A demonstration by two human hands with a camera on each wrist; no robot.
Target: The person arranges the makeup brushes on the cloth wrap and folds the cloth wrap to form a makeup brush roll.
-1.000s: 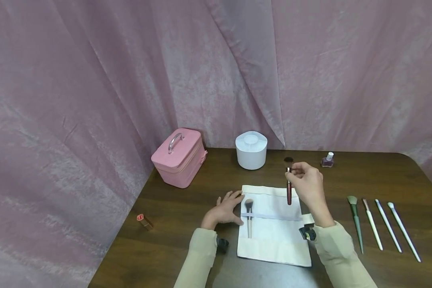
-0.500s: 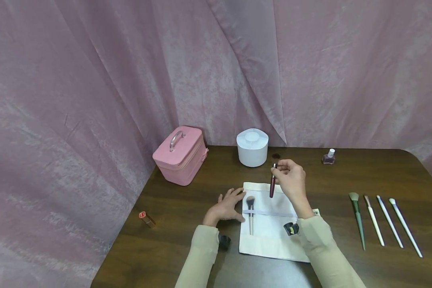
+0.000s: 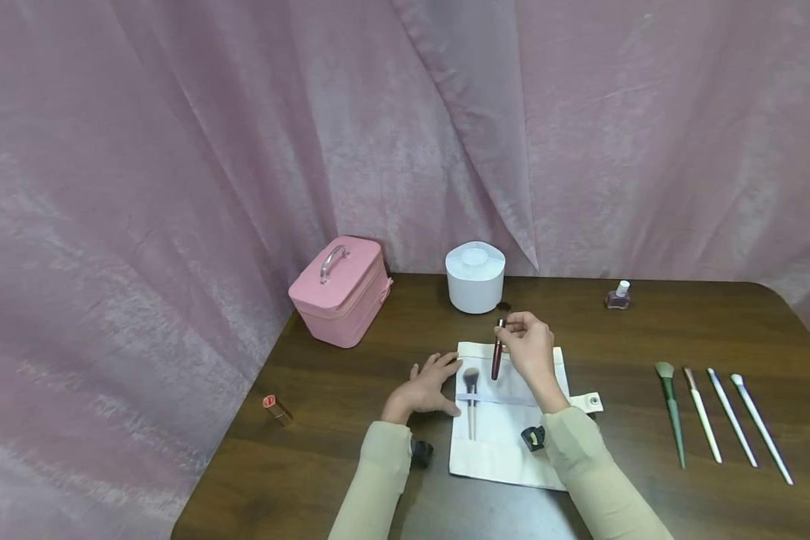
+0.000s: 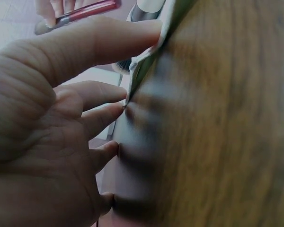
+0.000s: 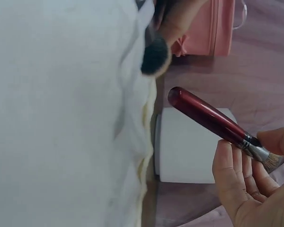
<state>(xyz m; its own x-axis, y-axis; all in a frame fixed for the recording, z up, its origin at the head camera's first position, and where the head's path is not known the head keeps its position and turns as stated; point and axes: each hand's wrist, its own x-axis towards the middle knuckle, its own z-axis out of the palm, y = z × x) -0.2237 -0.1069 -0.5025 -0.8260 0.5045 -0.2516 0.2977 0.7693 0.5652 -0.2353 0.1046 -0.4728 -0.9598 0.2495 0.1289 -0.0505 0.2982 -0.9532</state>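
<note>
Head view: right hand (image 3: 528,351) fingers pinch red brush (image 3: 497,352) ferrule, handle down over pouch (image 3: 506,435).

A dark red makeup brush (image 3: 497,358) with a silver ferrule and dark bristles sits over a cream cloth brush roll (image 3: 506,427). The vanity case (image 3: 338,291) at far left is pink, the round organiser (image 3: 475,277) white, the desk (image 3: 648,330) dark brown, and the curtain (image 3: 243,135) dusty pink.
</note>
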